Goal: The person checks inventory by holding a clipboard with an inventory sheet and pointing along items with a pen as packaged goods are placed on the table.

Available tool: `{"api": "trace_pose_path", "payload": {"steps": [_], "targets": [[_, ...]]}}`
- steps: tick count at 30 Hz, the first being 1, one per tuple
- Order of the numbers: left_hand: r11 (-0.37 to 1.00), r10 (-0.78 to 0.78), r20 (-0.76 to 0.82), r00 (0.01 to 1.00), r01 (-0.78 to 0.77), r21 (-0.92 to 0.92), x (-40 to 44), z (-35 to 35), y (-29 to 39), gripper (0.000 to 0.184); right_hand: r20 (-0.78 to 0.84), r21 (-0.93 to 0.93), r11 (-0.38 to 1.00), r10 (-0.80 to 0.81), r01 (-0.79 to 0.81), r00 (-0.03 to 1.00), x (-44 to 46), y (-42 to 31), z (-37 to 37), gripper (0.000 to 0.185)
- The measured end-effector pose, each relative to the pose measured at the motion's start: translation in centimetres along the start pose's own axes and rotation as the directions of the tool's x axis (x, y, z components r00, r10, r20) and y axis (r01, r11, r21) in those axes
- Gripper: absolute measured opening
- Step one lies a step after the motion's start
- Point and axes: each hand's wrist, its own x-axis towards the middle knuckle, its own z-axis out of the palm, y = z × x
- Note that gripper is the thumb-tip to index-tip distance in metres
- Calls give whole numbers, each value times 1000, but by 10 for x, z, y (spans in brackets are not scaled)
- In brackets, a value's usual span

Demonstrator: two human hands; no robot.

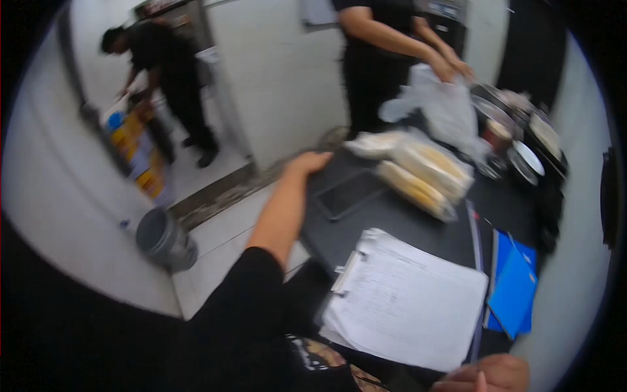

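clipped papers (408,297) lie flat on near part of black table (323,228), long axis l-to-r, slanting nearer toward r; clip (349,271) end points l. sheets white, stacked, w/ close lines of print too blurry to read, edges a bit ruffled. r hand (490,375) by their near r corner, fingers look curled, can't tell if gripping. l hand (310,162) at table's l edge, fingers blurred, can't tell grip. beyond papers: dark flat rectangular item (349,194), bagged yellowish food (428,171). blue notebooks (513,287) to r. co-worker's hands at white plastic bag (444,108).
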Motion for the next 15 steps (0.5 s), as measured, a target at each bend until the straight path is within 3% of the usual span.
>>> {"api": "trace_pose_path", "payload": {"steps": [5, 6, 7, 8, 9, 11, 14, 15], "targets": [[992, -54, -93, 994, 64, 113, -45, -27, 15, 70, 117, 43, 999, -17, 12, 993, 16, -7, -2, 28], [991, 98, -74, 992, -91, 95, -16, -22, -10, 66, 103, 43, 999, -11, 6, 995, 21, -9, 2, 28], [987, 5, -38, 999, 1, 162, -16, -30, -9, 64, 92, 38, 999, 19, -23, 996, 25, -13, 2, 28], [968, 100, 50, 994, -109, 226, -37, -43, 3, 65, 210, 60, 996, 53, -67, 976, 34, -16, -5, 31], [998, -9, 148, 989, 18, -59, -33, -46, -7, 69, 182, 1, 997, 77, -78, 980, 32, -20, -2, 31], [986, 154, 61, 986, -157, 61, 25, -51, -57, 83, 99, -119, 993, 2, 9, 995, 29, -14, 11, 27], [998, 45, 134, 990, -50, 31, 13, -62, -52, 84, -59, -246, 965, -112, 94, 992, 15, -18, 25, 29], [1000, 31, 135, 990, -31, 4, -7, -69, -41, 83, -17, -237, 967, -96, 89, 995, 14, -20, 18, 29]]}}
